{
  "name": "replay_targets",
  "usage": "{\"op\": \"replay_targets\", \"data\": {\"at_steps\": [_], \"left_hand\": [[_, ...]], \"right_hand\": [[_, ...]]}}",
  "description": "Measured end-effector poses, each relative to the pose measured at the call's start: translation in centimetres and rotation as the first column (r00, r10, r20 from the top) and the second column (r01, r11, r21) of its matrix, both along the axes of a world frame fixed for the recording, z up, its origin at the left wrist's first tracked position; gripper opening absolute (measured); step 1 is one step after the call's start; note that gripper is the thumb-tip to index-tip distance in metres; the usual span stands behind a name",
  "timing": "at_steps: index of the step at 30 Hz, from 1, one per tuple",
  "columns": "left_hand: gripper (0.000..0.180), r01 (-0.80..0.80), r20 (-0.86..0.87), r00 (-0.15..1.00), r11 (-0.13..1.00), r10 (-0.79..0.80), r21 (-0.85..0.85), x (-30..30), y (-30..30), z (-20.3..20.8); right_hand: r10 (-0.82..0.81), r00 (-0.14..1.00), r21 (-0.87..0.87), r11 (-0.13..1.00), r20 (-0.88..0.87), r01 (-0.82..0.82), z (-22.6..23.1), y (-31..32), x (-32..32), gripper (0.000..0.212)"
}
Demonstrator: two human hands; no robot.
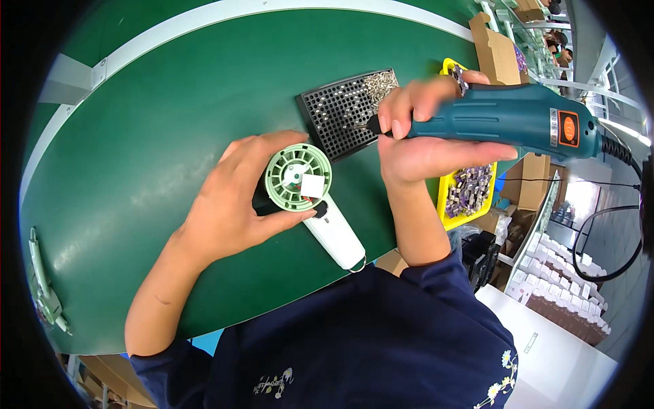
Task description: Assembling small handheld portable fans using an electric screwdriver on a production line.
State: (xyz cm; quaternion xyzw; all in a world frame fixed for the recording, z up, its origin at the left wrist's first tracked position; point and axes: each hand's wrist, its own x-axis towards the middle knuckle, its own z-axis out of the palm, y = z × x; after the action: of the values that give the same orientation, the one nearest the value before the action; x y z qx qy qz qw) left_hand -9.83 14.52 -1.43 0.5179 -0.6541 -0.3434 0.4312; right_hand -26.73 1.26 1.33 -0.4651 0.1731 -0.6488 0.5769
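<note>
My left hand (235, 194) is closed round the pale green head of a small handheld fan (298, 163), whose white handle (338, 235) slants toward me on the table. Inside the round, slotted head a white square piece and a bit of red wire show. In my right hand (415, 129) is a teal electric screwdriver (504, 119), its cable leaving at the right. The driver's dark nose points left, over a black screw tray (334, 140) with many holes. Some holes hold small silvery screws, and loose screws (380, 87) are heaped in the tray's far right corner.
Beyond my right wrist stands a yellow bin (446, 204) holding many small purple and silver parts. A cardboard box (497, 54) is at the far right. A pale green tool (44, 286) lies at the left edge of the green table (136, 136). White rails border the far side.
</note>
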Motion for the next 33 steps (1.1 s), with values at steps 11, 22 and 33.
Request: {"op": "replay_targets", "data": {"at_steps": [11,22,33], "left_hand": [[0.073,0.021,0.050,0.999,1.000,-0.021,0.001,0.1,-0.2,0.1],[0.068,-0.004,0.032,0.999,1.000,0.004,-0.006,0.0,-0.1,0.2],[0.071,-0.002,-0.037,0.999,0.998,-0.001,-0.065,0.0,0.0,0.5]], "right_hand": [[-0.045,0.999,0.013,0.999,0.005,0.045,0.5,-0.4,0.1,0.106],[-0.055,0.998,0.007,0.998,-0.030,0.055,0.6,-0.2,0.3,0.105],[0.076,0.995,-0.043,0.996,0.058,-0.073,1.7,0.3,-0.4,0.092]]}}
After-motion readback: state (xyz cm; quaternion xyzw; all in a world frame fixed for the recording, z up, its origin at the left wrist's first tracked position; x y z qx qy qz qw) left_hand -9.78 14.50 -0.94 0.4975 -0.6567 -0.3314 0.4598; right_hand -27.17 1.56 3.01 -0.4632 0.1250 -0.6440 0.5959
